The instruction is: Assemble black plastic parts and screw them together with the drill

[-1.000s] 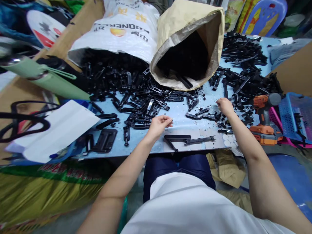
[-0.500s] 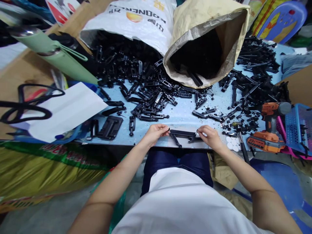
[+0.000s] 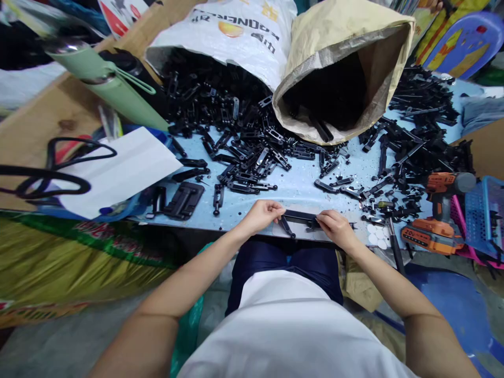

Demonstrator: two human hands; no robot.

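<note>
A long black plastic bar point(image 3: 300, 216) lies across the table's front edge, between my two hands. My left hand point(image 3: 264, 216) pinches its left end between thumb and fingers. At the other end, my right hand point(image 3: 335, 226) has its fingers closed on the bar, and they cover that tip. A shorter black arm piece point(image 3: 287, 228) slants down from the bar's left end toward me. Whether a small part sits inside either pinch is hidden by the fingers.
Heaps of black plastic parts point(image 3: 252, 157) spread in front of a white sack point(image 3: 220, 31) and a paper sack point(image 3: 346, 26). To the right stand an orange cordless drill point(image 3: 437, 233), white round discs point(image 3: 377, 236) and a blue basket point(image 3: 482, 215). A green bottle point(image 3: 114, 94) leans at left.
My right hand has moved in along the bar, and its fingers now cover the bar's right end. The whole view has shifted slightly; my left hand keeps its pinch.
</note>
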